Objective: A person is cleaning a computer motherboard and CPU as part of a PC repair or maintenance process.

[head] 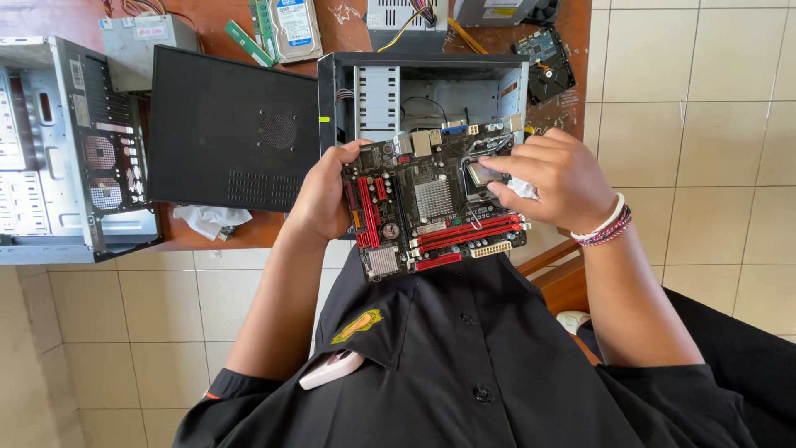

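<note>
A black motherboard [423,211] with red slots and a silver heatsink is held in front of my chest. My left hand [322,197] grips its left edge. My right hand [557,178] holds a small wad of white tissue [522,188], and its fingertips press on the processor socket [481,172] at the board's upper right. Behind the board an open black computer case [414,87] lies on the wooden table [215,25].
A black side panel [232,129] lies left of the case, a crumpled white tissue [211,220] by its lower edge. A grey open case [66,149] sits far left. Hard drives [294,29], memory sticks [249,43] and power supplies [406,21] line the table's back. Tiled floor surrounds.
</note>
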